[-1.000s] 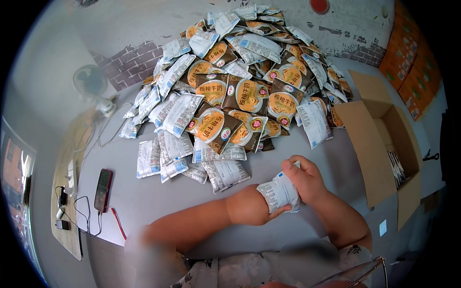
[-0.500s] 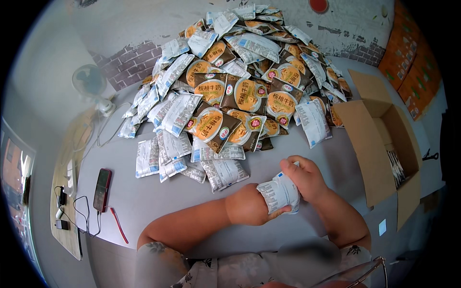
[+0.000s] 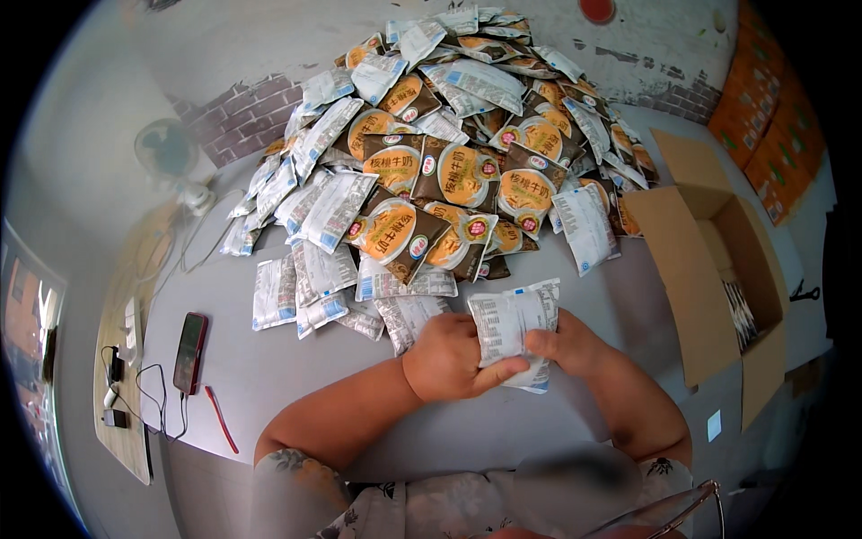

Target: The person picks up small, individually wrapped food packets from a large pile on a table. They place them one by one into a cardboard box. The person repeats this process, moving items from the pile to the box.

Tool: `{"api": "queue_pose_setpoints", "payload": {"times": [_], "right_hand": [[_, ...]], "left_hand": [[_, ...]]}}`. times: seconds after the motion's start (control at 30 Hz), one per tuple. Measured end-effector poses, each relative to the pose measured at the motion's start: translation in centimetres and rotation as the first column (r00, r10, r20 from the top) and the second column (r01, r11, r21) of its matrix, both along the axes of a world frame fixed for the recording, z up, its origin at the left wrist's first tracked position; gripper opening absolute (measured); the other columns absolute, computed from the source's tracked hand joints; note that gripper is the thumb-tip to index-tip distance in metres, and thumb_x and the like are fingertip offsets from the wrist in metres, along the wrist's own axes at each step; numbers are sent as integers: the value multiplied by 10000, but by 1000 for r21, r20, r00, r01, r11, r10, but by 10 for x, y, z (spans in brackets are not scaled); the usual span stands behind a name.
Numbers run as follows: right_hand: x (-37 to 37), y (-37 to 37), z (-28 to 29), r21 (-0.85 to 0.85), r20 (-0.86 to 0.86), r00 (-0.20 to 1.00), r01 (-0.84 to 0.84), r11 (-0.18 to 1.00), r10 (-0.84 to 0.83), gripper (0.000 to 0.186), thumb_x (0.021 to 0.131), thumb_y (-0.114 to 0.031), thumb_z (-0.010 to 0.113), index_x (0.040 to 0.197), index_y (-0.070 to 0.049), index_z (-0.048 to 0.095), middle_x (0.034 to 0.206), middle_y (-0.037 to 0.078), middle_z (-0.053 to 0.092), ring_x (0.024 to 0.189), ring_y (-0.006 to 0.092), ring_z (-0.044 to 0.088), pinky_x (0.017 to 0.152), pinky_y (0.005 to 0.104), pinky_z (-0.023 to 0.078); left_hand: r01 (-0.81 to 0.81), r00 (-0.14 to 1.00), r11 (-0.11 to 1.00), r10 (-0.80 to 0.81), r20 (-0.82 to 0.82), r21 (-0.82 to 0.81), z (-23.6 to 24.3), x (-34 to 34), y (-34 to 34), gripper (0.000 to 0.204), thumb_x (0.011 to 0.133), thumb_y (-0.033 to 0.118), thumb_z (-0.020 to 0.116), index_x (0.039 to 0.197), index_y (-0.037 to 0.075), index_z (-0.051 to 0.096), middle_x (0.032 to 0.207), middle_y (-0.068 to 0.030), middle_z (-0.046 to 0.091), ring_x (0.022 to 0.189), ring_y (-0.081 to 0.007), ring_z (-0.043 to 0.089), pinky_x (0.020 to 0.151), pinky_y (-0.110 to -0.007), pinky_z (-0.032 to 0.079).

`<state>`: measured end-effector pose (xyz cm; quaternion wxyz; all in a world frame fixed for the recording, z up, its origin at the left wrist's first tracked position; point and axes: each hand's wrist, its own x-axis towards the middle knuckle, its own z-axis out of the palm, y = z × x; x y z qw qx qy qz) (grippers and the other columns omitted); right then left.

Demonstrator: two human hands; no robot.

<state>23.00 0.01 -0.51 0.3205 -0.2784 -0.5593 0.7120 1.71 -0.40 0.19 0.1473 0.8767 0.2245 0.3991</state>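
Between my two hands, above the near part of the table, is a white printed drink pouch [image 3: 513, 322], its printed back facing me. My left hand [image 3: 446, 357] grips its left and lower side, thumb laid across the front. My right hand [image 3: 573, 344] pinches its right side, thumb on the front; the fingers behind are hidden. Just beyond stands a large heap of similar pouches [image 3: 460, 172], some with brown and orange fronts up, others white backs up. Several white pouches [image 3: 275, 295] lie at the heap's near left edge.
An open cardboard box [image 3: 664, 278] stands at the right, with a stack of flat-looking packets [image 3: 740, 314] inside. At the left lie a phone [image 3: 189, 353] with a cable and a red pen-like stick [image 3: 221, 419]. A small fan [image 3: 171, 153] stands farther back.
The pouch has turned from tilted and partly folded over to upright and flatter, facing me. My right hand has lowered along its right side, and my left hand has shifted slightly up.
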Motion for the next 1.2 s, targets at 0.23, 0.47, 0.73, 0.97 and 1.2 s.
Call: {"api": "queue_pose_setpoints", "payload": {"times": [0.23,0.47,0.73,0.97,1.2], "right_hand": [[-12,-2,10,-39,29,967,255,966,-254,329,894,-190,619,1169,-13,579,1064,55,631,951,131,596,816,294,495],[-23,-25,23,167,217,953,179,970,-213,261,871,-157,641,1092,-20,621,944,42,662,858,111,622,747,284,505],[-28,-32,17,316,232,955,107,943,-186,237,876,-200,637,1051,-39,640,900,57,679,818,137,643,722,301,508],[-27,-35,24,324,208,950,157,933,-232,208,879,-181,636,1030,-38,641,864,50,681,771,123,646,690,285,511],[-22,-32,21,403,154,964,141,904,-219,222,874,-178,649,1044,-36,634,894,62,685,808,133,650,717,282,509]], "left_hand": [[-166,986,934,166,-27,-315,-6,-1,10,358,902,393,576,839,45,635,711,-141,604,615,-312,590,569,-368,479],[127,897,722,209,390,-680,-1,6,2,386,964,369,502,1115,14,514,971,-50,540,876,-102,495,790,-263,427],[306,816,331,393,425,-893,0,11,-6,368,1002,364,411,935,28,544,921,-56,546,837,-110,516,757,-268,443],[458,783,388,251,570,-800,4,9,-7,362,969,394,489,949,37,541,943,-35,558,851,-96,517,754,-260,449],[475,791,341,240,563,-812,9,11,-16,289,945,320,568,1049,52,540,928,-5,576,848,-84,532,727,-260,468]]}}
